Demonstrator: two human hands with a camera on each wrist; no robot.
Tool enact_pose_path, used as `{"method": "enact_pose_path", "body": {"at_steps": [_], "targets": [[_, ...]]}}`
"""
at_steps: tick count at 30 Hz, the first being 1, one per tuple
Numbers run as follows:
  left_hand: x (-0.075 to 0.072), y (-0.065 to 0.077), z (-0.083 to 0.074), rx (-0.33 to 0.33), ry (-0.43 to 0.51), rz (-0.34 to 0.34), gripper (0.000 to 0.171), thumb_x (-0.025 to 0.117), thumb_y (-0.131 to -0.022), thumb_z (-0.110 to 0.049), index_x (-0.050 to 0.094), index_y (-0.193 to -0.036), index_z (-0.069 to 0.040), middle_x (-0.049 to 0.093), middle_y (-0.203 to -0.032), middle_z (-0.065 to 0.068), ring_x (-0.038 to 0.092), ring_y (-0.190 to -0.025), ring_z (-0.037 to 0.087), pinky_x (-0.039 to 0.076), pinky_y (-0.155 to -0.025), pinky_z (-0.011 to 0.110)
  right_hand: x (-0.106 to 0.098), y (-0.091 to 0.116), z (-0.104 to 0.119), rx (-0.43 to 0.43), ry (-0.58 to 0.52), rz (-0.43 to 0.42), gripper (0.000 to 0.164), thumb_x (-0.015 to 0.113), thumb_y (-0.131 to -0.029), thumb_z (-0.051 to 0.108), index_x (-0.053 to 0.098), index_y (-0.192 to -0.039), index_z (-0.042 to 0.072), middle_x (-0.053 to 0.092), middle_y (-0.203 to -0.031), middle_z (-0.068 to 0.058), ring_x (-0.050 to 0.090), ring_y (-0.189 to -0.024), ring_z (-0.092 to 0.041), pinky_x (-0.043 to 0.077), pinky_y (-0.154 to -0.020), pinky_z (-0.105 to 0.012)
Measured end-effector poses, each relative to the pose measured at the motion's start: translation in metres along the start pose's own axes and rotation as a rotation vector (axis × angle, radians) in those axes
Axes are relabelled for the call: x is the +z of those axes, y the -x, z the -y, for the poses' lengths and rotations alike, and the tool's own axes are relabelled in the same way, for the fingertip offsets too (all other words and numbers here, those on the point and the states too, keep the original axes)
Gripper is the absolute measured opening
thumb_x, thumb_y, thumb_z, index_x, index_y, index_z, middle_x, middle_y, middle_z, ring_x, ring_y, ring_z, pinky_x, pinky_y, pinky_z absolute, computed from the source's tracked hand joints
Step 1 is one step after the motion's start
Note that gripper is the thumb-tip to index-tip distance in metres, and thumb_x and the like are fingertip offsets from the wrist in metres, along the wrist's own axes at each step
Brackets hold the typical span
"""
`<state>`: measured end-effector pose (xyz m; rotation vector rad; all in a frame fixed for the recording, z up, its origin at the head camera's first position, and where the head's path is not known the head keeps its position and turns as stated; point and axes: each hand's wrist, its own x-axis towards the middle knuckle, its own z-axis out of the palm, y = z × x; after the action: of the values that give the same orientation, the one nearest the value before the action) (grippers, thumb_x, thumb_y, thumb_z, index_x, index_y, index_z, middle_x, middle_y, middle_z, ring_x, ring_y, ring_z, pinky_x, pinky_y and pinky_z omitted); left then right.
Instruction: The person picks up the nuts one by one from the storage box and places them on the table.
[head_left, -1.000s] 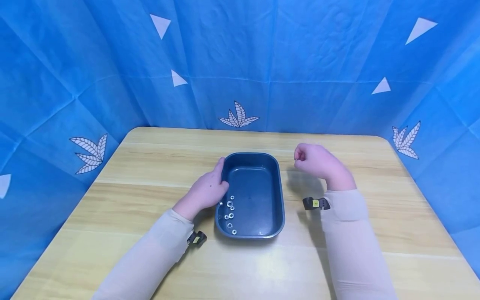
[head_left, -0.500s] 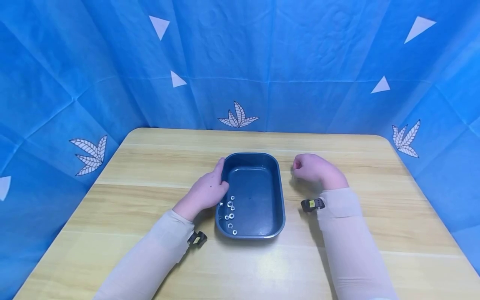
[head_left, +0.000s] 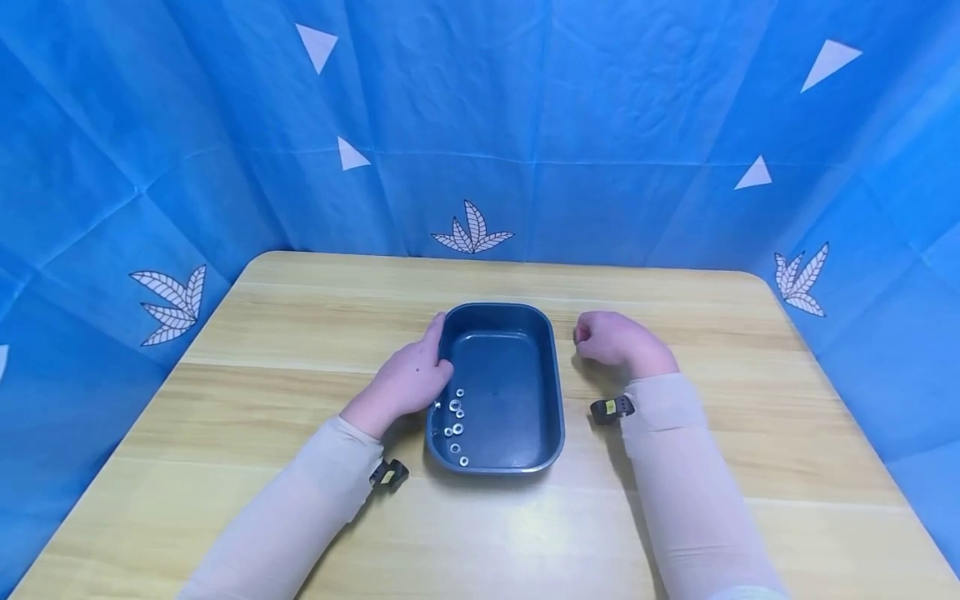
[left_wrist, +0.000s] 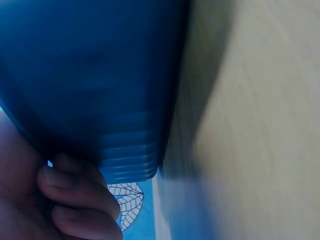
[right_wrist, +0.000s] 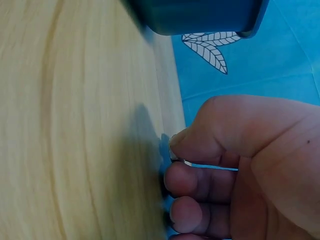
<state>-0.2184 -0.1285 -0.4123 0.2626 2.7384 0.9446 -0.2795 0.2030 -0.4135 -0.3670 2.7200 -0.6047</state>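
Note:
A dark blue plastic tray [head_left: 497,425] stands in the middle of the table, several small metal nuts [head_left: 455,406] lying along its left side. My left hand [head_left: 408,375] grips the tray's left rim, thumb over the edge. In the left wrist view its fingers [left_wrist: 80,192] curl against the tray's outer wall [left_wrist: 90,75]. To the right of the tray, low over the tabletop, is my right hand [head_left: 618,343] with curled fingers. The right wrist view shows thumb and forefinger pinching a small silvery nut [right_wrist: 187,163], mostly hidden by the fingertips.
The light wooden table [head_left: 480,542] has rounded far corners. Behind it and at both sides hangs a blue curtain [head_left: 450,100] with white triangles and leaf prints. A dark strap device [head_left: 390,473] sits at the left wrist, another strap device [head_left: 611,409] at the right.
My right hand has come down toward the tabletop and shifted left, closer to the tray. The left hand keeps its grip on the rim, and the nuts in the tray lie as before.

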Motion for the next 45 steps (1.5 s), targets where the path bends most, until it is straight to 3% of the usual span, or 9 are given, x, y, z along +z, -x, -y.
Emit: {"method": "enact_pose_path", "body": {"at_steps": [7,16,28,36,40,45], "targets": [[0.0,-0.001,0.0,0.023,-0.003,0.001,0.078,0.047,-0.102,-0.023,0.001,-0.164,-0.011,0.056,-0.075,0.01,0.057,-0.055,0.024,0.049,-0.056,0.041,0.002,-0.001,-0.001,0.019,0.025,-0.01,0.009,0.052,-0.088,0.012,0.061,-0.092,0.014,0.06,-0.091,-0.006,0.054,-0.089,-0.027,0.042,-0.077,-0.041],[-0.001,0.001,0.001,0.002,0.009,0.008,0.078,0.047,-0.102,-0.023,0.0,-0.164,-0.013,0.056,-0.077,0.01,0.057,-0.055,0.024,0.049,-0.056,0.04,0.002,-0.003,0.0,0.015,0.029,-0.006,0.01,0.054,-0.088,0.013,0.062,-0.094,0.013,0.061,-0.094,-0.006,0.055,-0.091,-0.027,0.042,-0.079,-0.043],[-0.002,0.0,-0.001,-0.001,0.002,0.003,0.078,0.047,-0.102,-0.024,0.001,-0.164,-0.013,0.055,-0.075,0.01,0.057,-0.057,0.025,0.048,-0.058,0.04,0.001,0.001,0.003,0.058,-0.019,-0.004,0.016,0.056,-0.089,0.017,0.063,-0.102,0.014,0.062,-0.105,-0.008,0.055,-0.096,-0.029,0.044,-0.082,-0.045],[-0.002,0.005,-0.001,-0.012,0.003,0.019,0.078,0.048,-0.102,-0.024,0.002,-0.164,-0.013,0.055,-0.075,0.01,0.057,-0.056,0.024,0.048,-0.057,0.039,0.004,0.001,0.006,0.046,-0.025,0.012,0.024,0.054,-0.093,0.019,0.065,-0.113,0.012,0.064,-0.115,-0.01,0.056,-0.105,-0.031,0.045,-0.093,-0.052],[-0.002,0.004,-0.001,-0.006,0.01,0.012,0.078,0.047,-0.102,-0.023,0.002,-0.164,-0.012,0.055,-0.075,0.01,0.057,-0.056,0.025,0.048,-0.056,0.04,0.0,0.004,0.01,0.029,-0.018,-0.014,0.022,0.054,-0.097,0.023,0.066,-0.112,0.014,0.065,-0.116,-0.008,0.057,-0.108,-0.031,0.044,-0.096,-0.054],[-0.002,0.003,-0.001,-0.004,0.021,0.011,0.077,0.047,-0.102,-0.023,0.002,-0.164,-0.013,0.054,-0.072,0.01,0.057,-0.054,0.025,0.048,-0.055,0.039,-0.011,0.011,0.017,-0.01,0.01,-0.06,0.019,0.053,-0.097,0.024,0.067,-0.104,0.013,0.065,-0.107,-0.008,0.057,-0.1,-0.03,0.045,-0.089,-0.051]]}}
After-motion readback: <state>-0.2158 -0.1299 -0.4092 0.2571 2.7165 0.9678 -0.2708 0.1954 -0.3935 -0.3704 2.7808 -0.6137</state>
